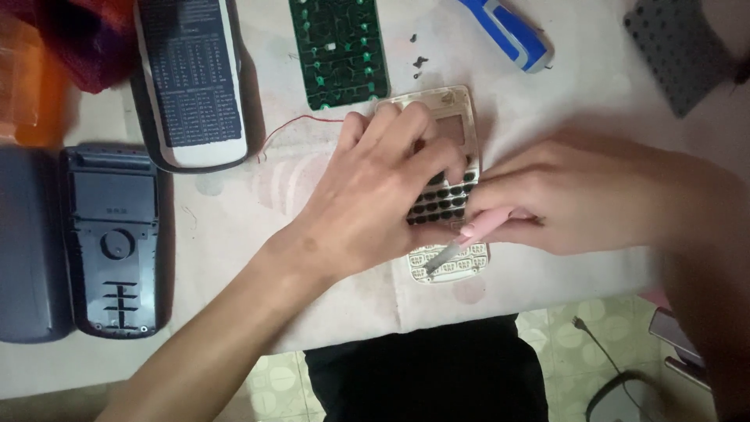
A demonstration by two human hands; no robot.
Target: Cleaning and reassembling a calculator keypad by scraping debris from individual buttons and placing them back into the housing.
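**Hands on an opened calculator shell**

Here, from the head camera: the left hand (375,187) lies flat over the pale front shell (444,187) of a calculator, fingers spread and pressing it down on the tabletop (234,211); the shell sits near the table's front edge, its dark keys (445,199) half hidden under those fingers; the right hand (570,203) is closed around a pink-handled tool (469,234), its metal tip resting on the shell's lower, white part. Behind lie a green circuit board (340,51), a few loose screws (418,59), a red wire (293,125) and a blue-and-white driver (508,31); a dark back cover (113,238) and a printed lid (191,78) lie to the left.

The risks, as I judge them: the tip could slip off the smooth plastic and jab the left fingers close beside it; hard prying could crack the thin shell; a sweeping sleeve could scatter the screws.
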